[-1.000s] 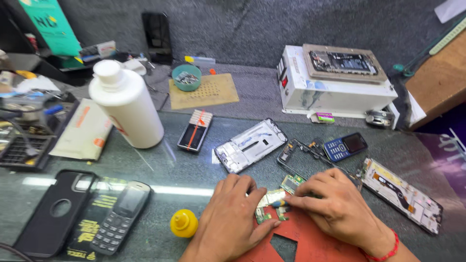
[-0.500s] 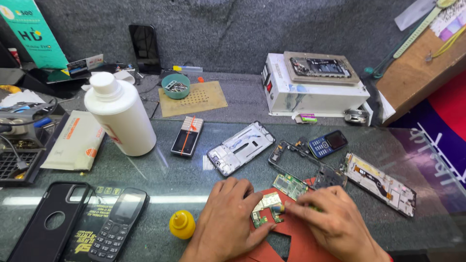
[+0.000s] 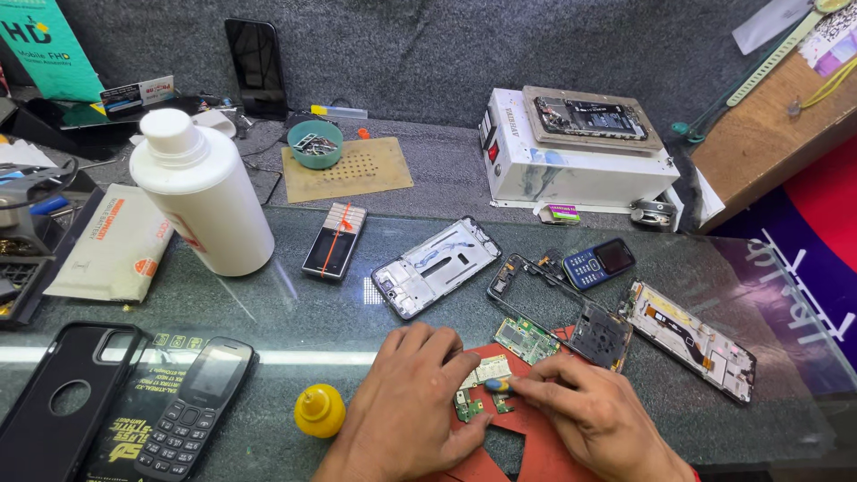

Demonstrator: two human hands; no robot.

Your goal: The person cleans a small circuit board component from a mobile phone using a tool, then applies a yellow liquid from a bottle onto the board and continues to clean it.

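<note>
At 6 o'clock, left hand (image 3: 406,406) flat, pinning circuit board (image 3: 482,386); right hand (image 3: 585,415) pinches blue-tipped tool (image 3: 496,385).

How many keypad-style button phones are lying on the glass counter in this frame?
2. A black keypad phone lies at the lower left beside the black phone case; a small blue keypad phone lies right of centre, below the white box. Others may be hidden in the clutter at far left.

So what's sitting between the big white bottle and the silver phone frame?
In the head view, a small dark phone part with an orange strip lies on the glass between the white bottle and the silver frame, touching neither.
</note>
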